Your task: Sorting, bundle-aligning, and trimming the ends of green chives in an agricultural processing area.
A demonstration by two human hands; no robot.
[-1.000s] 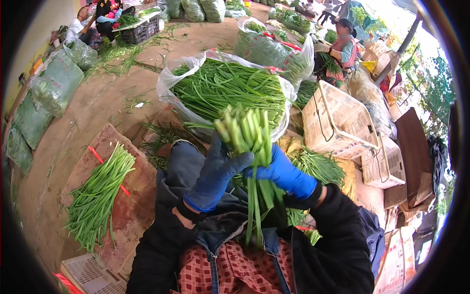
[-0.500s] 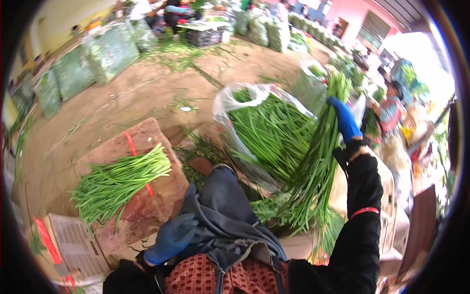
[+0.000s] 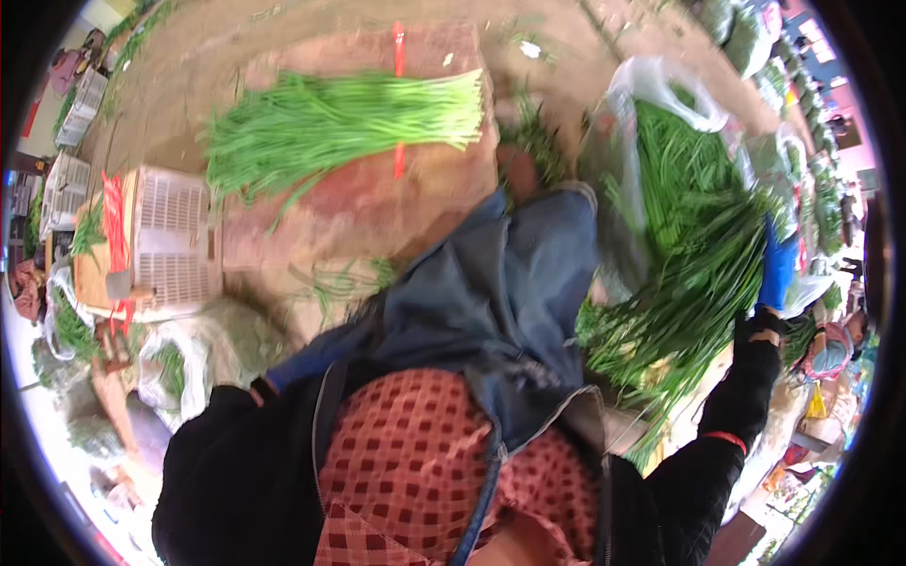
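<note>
My right hand [image 3: 778,266], in a blue glove, is closed round one end of a long bunch of garlic chives [image 3: 708,274]. Its leaves fan out leftward and down, in front of an open clear plastic bag [image 3: 618,141] with more chives [image 3: 675,151] inside. My left hand [image 3: 307,363], gloved in blue too, rests low beside the dark apron [image 3: 472,274] over my lap; its fingers are hidden. Beyond my knees a flat pile of chives [image 3: 349,123] lies on a reddish board [image 3: 377,212], across a red tie strip [image 3: 399,165].
Left of the board stands a pale plastic crate [image 3: 170,222] with red strips [image 3: 114,226] and a cleaver-like tool [image 3: 127,285] on it. Bags of greens [image 3: 175,368] stand at the lower left. A person [image 3: 830,349] sits at the far right. Leaf scraps [image 3: 533,132] litter the floor.
My view has swung toward the left and downward. The bunch in my right hand has tipped from upright to slanting, and my left hand has drawn back beside my lap.
</note>
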